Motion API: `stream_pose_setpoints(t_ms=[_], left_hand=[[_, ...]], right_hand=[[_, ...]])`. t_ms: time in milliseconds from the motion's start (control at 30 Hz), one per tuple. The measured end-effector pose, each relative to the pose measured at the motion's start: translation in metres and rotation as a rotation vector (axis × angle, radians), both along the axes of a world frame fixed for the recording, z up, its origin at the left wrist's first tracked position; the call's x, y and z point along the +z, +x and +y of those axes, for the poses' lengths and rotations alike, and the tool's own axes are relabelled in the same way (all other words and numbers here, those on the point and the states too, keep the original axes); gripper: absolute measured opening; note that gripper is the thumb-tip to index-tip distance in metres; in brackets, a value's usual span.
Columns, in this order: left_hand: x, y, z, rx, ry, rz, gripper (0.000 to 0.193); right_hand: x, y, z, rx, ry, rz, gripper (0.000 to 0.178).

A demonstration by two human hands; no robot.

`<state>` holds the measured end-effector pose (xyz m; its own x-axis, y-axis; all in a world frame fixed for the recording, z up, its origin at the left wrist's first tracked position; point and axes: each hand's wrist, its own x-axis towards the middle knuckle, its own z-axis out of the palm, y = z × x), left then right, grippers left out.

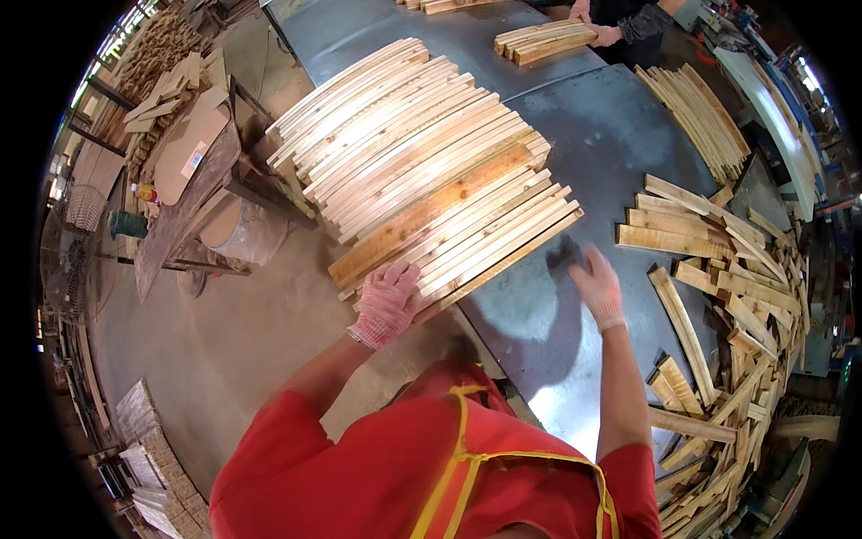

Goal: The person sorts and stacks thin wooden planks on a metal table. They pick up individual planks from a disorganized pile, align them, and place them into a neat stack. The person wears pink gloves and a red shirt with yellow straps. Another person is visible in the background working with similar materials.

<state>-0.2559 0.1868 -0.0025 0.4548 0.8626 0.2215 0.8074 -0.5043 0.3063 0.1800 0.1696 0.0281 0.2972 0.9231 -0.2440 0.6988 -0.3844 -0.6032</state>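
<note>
Left hand (386, 304) flat against near end of slat stack (422, 162), gripping nothing; right hand (597, 286) open, empty, right of stack. Stack mostly squared; loose slat heap (718, 296) further right unsorted.

Gloved left hand (386, 303) fingers spread flat, gloved right hand (597, 286) open, raised, forearm extended

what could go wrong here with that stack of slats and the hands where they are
The stack of wooden slats juts past the near edge of the metal table; the left hand presses on those overhanging ends, so slats might slide or tip off. The right hand hovers blurred over bare table beside the loose offcut pile, where rough ends might snag its glove.
</note>
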Motion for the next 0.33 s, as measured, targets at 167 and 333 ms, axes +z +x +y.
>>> stream_pose_setpoints(t_ms=[167, 333], left_hand=[[-0.010, 0.021, 0.041, -0.078, -0.045, 0.066, 0.043], [-0.011, 0.037, 0.050, 0.023, -0.176, 0.175, 0.043]], right_hand=[[0.002, -0.035, 0.136, 0.212, 0.046, -0.431, 0.080], [0.022, -0.051, 0.184, 0.383, -0.299, -0.546, 0.103]])
